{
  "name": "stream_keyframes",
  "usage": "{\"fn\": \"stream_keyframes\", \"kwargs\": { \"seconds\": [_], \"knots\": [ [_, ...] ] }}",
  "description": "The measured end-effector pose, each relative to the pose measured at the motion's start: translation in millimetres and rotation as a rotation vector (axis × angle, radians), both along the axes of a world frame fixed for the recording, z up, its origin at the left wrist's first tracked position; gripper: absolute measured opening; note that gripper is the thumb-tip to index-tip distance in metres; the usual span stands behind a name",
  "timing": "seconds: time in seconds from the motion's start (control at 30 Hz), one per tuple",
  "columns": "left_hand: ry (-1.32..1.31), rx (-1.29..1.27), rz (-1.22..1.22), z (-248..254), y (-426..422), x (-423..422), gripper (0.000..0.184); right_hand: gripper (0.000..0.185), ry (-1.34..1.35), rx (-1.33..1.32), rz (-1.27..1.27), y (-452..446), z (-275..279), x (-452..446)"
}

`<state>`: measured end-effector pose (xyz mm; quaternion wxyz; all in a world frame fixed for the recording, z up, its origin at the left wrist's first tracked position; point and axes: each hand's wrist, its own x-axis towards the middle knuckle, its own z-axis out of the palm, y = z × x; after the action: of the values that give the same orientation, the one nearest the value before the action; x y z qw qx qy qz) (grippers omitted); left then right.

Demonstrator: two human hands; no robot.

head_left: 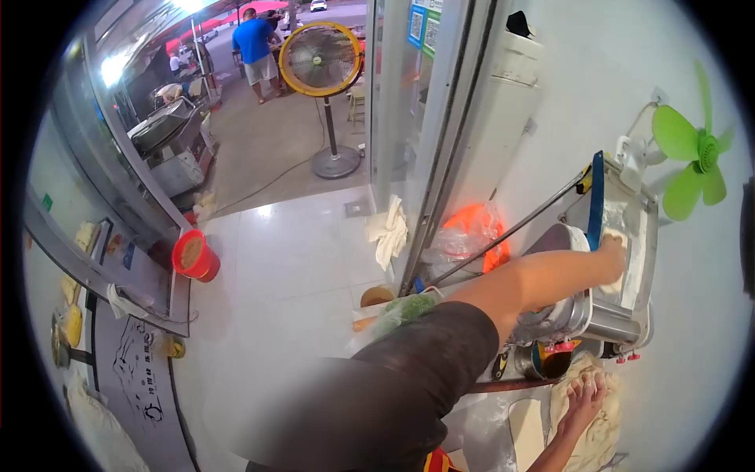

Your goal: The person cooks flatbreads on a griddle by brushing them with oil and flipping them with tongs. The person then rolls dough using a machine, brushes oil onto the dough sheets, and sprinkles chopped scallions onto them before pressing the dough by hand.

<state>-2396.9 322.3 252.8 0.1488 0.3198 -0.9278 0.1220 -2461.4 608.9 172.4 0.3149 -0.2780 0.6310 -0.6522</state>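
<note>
My left hand [610, 261], at the end of an outstretched arm in a dark sleeve, reaches onto the metal tray of a dough-rolling machine [613, 326]. It touches a pale piece of dough [616, 232] there; its fingers are mostly hidden. Lower right, my right hand [584, 397] has its fingers bent and slightly apart, with whitish flour on them. Nothing shows in its grasp. Beneath and beside that hand lies a large, wrinkled cream-coloured mass [594, 433], dough or cloth, I cannot tell which. A flat pale slab [527, 433] lies on the worktop to its left.
A green-bladed fan [704, 149] is on the wall beside the machine. A metal pot [543, 360] sits below the machine. A red bucket [197, 256] stands by the doorway. Outside are a yellow floor fan [321, 60] and a person in a blue shirt [253, 43].
</note>
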Motion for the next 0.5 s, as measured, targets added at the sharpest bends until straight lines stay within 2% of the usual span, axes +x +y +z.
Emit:
{"fn": "stream_keyframes", "kwargs": {
  "seconds": [0.07,0.1,0.17,0.27,0.37,0.4,0.5],
  "knots": [
    [-0.052,-0.009,-0.199,-12.9,9.7,2.1,0.024,0.037,-0.027,0.022,0.011,-3.8,-12.0,-7.3],
    [-0.062,0.057,-0.214,-17.5,19.0,-0.4,0.024,0.036,-0.039,0.034,0.016,-7.2,-18.1,-9.9],
    [-0.053,0.071,-0.225,3.7,45.8,32.0,0.024,0.035,-0.102,0.021,0.046,-20.4,-24.8,-6.0],
    [0.057,0.062,-0.243,-1.6,40.0,38.3,0.023,0.033,-0.19,0.017,0.1,-43.7,-29.2,1.4],
    [0.192,0.023,-0.185,-9.3,40.6,31.1,0.02,0.032,-0.395,-0.032,0.091,-73.0,-43.6,-9.0],
    [0.227,-0.061,-0.185,-12.0,40.5,31.3,0.018,0.028,-0.47,-0.033,0.062,-81.1,-46.4,-12.0],
    [0.21,-0.027,-0.165,-15.4,39.2,27.8,0.017,0.025,-0.698,-0.139,0.153,-111.5,-95.8,-58.3]
  ]
}}
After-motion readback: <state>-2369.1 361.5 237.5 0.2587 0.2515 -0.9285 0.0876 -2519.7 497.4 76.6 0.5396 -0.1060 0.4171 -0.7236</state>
